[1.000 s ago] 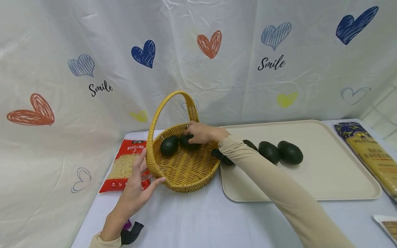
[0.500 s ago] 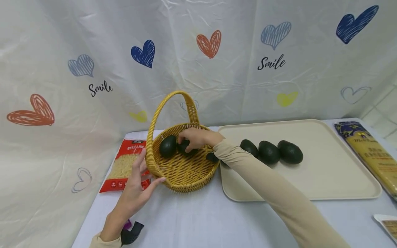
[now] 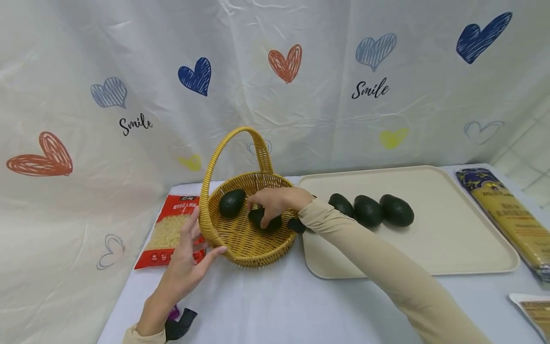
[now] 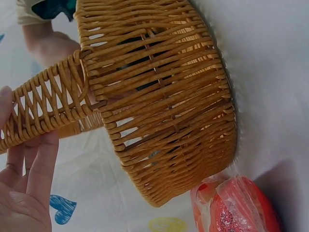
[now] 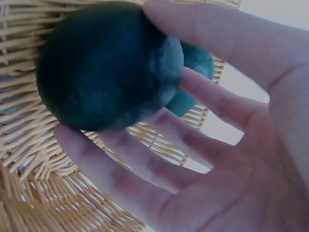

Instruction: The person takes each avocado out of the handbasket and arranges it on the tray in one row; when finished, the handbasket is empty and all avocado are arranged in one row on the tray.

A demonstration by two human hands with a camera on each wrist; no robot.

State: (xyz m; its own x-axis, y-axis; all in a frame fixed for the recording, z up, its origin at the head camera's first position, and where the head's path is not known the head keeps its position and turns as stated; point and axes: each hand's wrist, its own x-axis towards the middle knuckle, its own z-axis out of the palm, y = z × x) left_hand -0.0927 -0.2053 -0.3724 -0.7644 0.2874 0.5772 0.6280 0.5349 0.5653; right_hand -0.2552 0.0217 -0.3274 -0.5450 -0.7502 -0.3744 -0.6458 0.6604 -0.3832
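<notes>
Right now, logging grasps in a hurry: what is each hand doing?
Left hand: open, fingers resting against the basket rim.
Right hand: holding an avocado inside the basket.

long beige sleeves (image 3: 386, 267) on both arms; black strap at left wrist (image 3: 180, 324).

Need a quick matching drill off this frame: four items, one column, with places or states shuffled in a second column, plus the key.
Things:
1. right hand
2. left hand
3. three avocados in a row
4. red noodle packet

Places or states:
A. on the beige tray
B. flat on the table, left of the wicker basket
C. inside the basket, fingers round the held avocado
D. touching the basket's outer rim

Pairs: 1-C, 2-D, 3-A, 4-B
</notes>
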